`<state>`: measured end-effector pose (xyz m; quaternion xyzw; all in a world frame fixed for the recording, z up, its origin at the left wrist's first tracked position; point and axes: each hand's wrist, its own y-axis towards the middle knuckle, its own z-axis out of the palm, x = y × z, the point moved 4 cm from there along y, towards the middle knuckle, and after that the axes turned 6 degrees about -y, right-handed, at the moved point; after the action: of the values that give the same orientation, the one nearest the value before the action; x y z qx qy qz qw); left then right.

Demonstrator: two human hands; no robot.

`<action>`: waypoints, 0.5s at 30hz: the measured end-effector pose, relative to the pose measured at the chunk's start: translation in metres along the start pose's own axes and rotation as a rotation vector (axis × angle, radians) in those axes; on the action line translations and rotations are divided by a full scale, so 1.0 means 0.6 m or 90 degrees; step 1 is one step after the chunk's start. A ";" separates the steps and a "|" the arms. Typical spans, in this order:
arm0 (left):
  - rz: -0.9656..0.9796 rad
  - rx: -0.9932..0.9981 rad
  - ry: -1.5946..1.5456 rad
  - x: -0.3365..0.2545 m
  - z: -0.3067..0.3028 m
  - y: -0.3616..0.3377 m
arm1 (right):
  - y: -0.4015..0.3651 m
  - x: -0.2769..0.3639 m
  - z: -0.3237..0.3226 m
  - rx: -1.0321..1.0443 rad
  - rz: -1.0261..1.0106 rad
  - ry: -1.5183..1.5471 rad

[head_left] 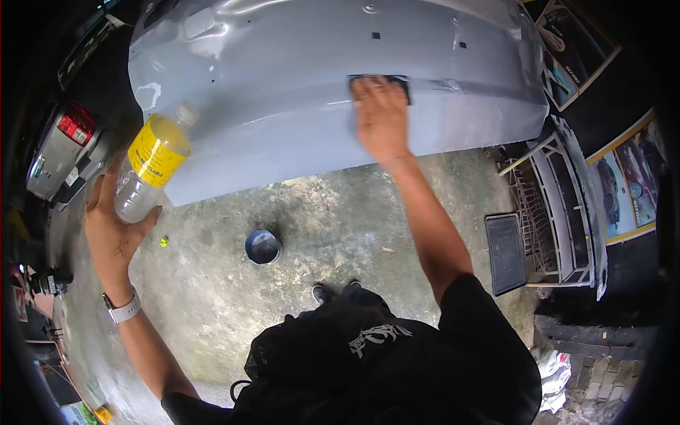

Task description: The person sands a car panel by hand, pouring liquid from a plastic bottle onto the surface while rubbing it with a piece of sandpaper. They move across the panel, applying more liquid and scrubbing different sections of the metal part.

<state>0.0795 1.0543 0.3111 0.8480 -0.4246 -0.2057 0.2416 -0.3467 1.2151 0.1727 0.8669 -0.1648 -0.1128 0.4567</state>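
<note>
Pad: a dark pad (401, 82) lies flat against the grey panel (283, 92), up near its top edge and right of centre, with just its corners peeking out from under the fingers.
Right hand: the right hand (381, 117) is pressed palm-down on the pad, with fingers stretched out flat and close together. It isn't curled round anything, and the arm reaches straight up to it.
Panel: big, glossy and curved, it fills the top of the view, with small holes along its upper part and wet-looking streaks beside the pad.
Bottle: a clear plastic bottle (152, 166) with a yellow label is tilted, its cap end pointing up at the panel's lower left edge.
Left hand: the left hand (113, 227) cups the bottle's base, thumb on one side, fingers wrapped behind. There's a pale watch (124, 310) on that wrist.
Floor: it's rough concrete floor (340, 205) below the panel. A small blue bowl (263, 246) sits between the arms, well apart from both hands.
Right side: a black mat (506, 253) lies by a white rack (559, 205), and posters (574, 42) hang beyond.
Left side: a red tail light (76, 124) shows at the edge.
</note>
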 end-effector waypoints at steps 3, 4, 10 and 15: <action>0.055 0.028 0.031 -0.071 0.019 0.054 | 0.011 0.170 0.040 0.081 -0.094 0.038; 0.070 0.042 0.049 -0.114 0.023 0.072 | 0.008 0.201 0.034 0.085 -0.111 0.080; 0.225 0.125 0.174 -0.268 0.084 0.169 | -0.043 0.033 0.004 0.078 -0.139 0.018; 0.301 0.106 0.293 -0.284 0.078 0.197 | -0.111 -0.213 -0.010 -0.027 0.051 0.025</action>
<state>-0.1143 1.1209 0.3672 0.7669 -0.5593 0.0878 0.3022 -0.4504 1.3044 0.1267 0.8518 -0.1883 -0.0806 0.4822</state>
